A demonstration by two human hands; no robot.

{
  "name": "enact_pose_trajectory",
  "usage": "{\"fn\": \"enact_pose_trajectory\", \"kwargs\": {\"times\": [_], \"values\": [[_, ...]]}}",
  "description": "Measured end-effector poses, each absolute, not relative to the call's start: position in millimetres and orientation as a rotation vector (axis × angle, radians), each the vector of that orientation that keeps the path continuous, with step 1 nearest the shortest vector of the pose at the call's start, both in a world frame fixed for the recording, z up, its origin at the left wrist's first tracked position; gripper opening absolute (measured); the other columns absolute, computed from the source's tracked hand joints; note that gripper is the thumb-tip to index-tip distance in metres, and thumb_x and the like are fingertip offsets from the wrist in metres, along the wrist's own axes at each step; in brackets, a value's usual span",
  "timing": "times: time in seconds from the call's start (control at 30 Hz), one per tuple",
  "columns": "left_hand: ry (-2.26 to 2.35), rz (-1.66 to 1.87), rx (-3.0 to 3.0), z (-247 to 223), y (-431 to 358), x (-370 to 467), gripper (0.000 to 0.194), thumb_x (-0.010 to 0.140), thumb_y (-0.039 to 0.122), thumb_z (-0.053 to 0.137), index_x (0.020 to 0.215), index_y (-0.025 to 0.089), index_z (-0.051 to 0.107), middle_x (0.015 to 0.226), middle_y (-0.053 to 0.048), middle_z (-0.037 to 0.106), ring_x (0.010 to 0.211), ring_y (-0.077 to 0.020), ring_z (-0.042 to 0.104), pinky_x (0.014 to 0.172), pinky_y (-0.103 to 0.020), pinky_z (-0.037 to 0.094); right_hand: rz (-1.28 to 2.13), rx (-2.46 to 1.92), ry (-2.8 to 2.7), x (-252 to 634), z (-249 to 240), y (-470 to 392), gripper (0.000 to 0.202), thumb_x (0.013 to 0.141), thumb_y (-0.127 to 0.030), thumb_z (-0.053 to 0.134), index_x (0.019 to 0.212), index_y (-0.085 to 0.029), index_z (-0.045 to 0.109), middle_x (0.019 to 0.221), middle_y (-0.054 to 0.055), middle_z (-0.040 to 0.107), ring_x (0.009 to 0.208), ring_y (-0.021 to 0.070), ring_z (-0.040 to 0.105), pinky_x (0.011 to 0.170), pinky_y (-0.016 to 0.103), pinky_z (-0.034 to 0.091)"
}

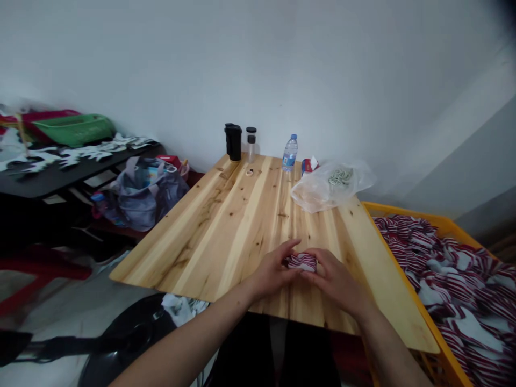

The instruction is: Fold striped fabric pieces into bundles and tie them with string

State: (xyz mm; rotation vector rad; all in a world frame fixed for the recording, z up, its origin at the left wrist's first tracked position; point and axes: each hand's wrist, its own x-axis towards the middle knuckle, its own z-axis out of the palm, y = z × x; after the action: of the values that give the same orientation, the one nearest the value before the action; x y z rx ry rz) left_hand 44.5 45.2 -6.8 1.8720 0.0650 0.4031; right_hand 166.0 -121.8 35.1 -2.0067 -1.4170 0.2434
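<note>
A small bundle of red-and-white striped fabric [302,262] is held between my two hands, just above or on the front part of the wooden table [242,226]. My left hand [274,271] grips its left side, thumb and fingers closed around that end. On the other side my right hand [330,274] pinches the bundle's right end. The palms hide part of the fabric, so its full shape does not show.
To the right stands a yellow crate [403,290] full of similar striped pieces [455,285]. A clear plastic bag [314,188], a water bottle [289,153], a black tumbler [233,142] and a clear cup [251,148] stand toward the wall. A grey bag [139,196] sits left.
</note>
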Motion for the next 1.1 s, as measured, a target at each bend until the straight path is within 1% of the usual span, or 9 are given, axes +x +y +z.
{"fn": "enact_pose_trajectory", "kwargs": {"times": [0.1, 0.17, 0.33, 0.4, 0.47, 0.6, 0.8, 0.97, 1.1], "values": [[0.1, 0.359, 2.28, -2, 46, 43, 0.057, 0.081, 0.03, 0.069, 0.133, 0.02, 0.049, 0.112, -0.009, 0.066, 0.107, -0.0256, 0.059, 0.097, -0.043, 0.046, 0.183, -2.041, -1.5, 170, 14, -124, 0.027, 0.09, -0.034, 0.061, 0.115, -0.025, 0.056, 0.111, 0.005, 0.064, 0.104, 0.0237, 0.059, 0.09, 0.041, 0.05], [0.093, 0.359, 2.492, -1, 43, 42, 0.051, 0.081, 0.028, 0.067, 0.128, 0.018, 0.053, 0.118, -0.01, 0.065, 0.117, -0.0292, 0.054, 0.105, -0.046, 0.039, 0.075, -2.07, -1.545, 171, -3, -124, 0.034, 0.091, -0.032, 0.059, 0.123, -0.023, 0.053, 0.116, 0.008, 0.063, 0.107, 0.0255, 0.059, 0.093, 0.045, 0.049], [0.117, 0.367, 2.624, -9, 34, 44, 0.062, 0.086, 0.032, 0.061, 0.141, 0.016, 0.036, 0.143, -0.014, 0.049, 0.137, -0.0311, 0.037, 0.113, -0.048, 0.03, -0.127, -2.112, -1.577, 169, -33, -122, 0.066, 0.094, -0.024, 0.051, 0.151, -0.02, 0.019, 0.138, 0.015, 0.052, 0.125, 0.0276, 0.051, 0.104, 0.051, 0.044], [0.066, 0.348, 2.615, -7, 36, 49, 0.059, 0.086, 0.035, 0.062, 0.138, 0.017, 0.04, 0.139, -0.013, 0.053, 0.135, -0.0301, 0.04, 0.113, -0.047, 0.031, -0.148, -2.113, -1.585, 169, -36, -121, 0.071, 0.093, -0.019, 0.047, 0.153, -0.02, 0.009, 0.141, 0.016, 0.049, 0.127, 0.0282, 0.049, 0.104, 0.052, 0.044], [0.004, 0.326, 2.595, -2, 39, 55, 0.051, 0.085, 0.033, 0.065, 0.13, 0.018, 0.047, 0.126, -0.011, 0.061, 0.124, -0.0283, 0.05, 0.109, -0.044, 0.036, -0.128, -2.109, -1.602, 169, -35, -120, 0.074, 0.093, -0.015, 0.044, 0.154, -0.021, 0.004, 0.143, 0.017, 0.047, 0.127, 0.0287, 0.05, 0.104, 0.054, 0.044], [-0.059, 0.26, 2.574, 7, 46, 65, 0.037, 0.084, 0.026, 0.064, 0.12, 0.019, 0.055, 0.111, -0.007, 0.067, 0.104, -0.0257, 0.058, 0.095, -0.04, 0.045, -0.016, -2.092, -1.599, 173, -29, -117, 0.068, 0.094, -0.016, 0.043, 0.153, -0.024, 0.009, 0.143, 0.015, 0.048, 0.128, 0.0281, 0.049, 0.106, 0.056, 0.041], [0.065, 0.35, 2.43, -5, 46, 69, 0.046, 0.082, 0.019, 0.064, 0.126, 0.021, 0.051, 0.114, -0.008, 0.066, 0.102, -0.0238, 0.06, 0.09, -0.038, 0.048, 0.065, -2.032, -1.539, 184, -24, -115, 0.064, 0.095, -0.02, 0.046, 0.152, -0.022, 0.017, 0.141, 0.014, 0.05, 0.128, 0.0257, 0.048, 0.107, 0.05, 0.042], [0.203, 0.426, 2.368, -7, 47, 64, 0.019, 0.092, 0.022, 0.051, 0.109, 0.02, 0.06, 0.101, -0.006, 0.068, 0.095, -0.0211, 0.062, 0.085, -0.035, 0.049, 0.126, -2.025, -1.508, 186, -21, -117, 0.063, 0.095, -0.022, 0.048, 0.151, -0.021, 0.02, 0.142, 0.015, 0.049, 0.129, 0.0262, 0.048, 0.107, 0.051, 0.041], [0.155, 0.462, 2.545, -1, 46, 66, 0.02, 0.096, 0.023, 0.046, 0.102, 0.021, 0.065, 0.094, -0.005, 0.069, 0.093, -0.0221, 0.058, 0.084, -0.036, 0.045, 0.137, -2.011, -1.506, 188, -21, -116, 0.064, 0.093, -0.023, 0.05, 0.151, -0.021, 0.021, 0.146, 0.015, 0.046, 0.131, 0.0267, 0.046, 0.108, 0.051, 0.04]]}}
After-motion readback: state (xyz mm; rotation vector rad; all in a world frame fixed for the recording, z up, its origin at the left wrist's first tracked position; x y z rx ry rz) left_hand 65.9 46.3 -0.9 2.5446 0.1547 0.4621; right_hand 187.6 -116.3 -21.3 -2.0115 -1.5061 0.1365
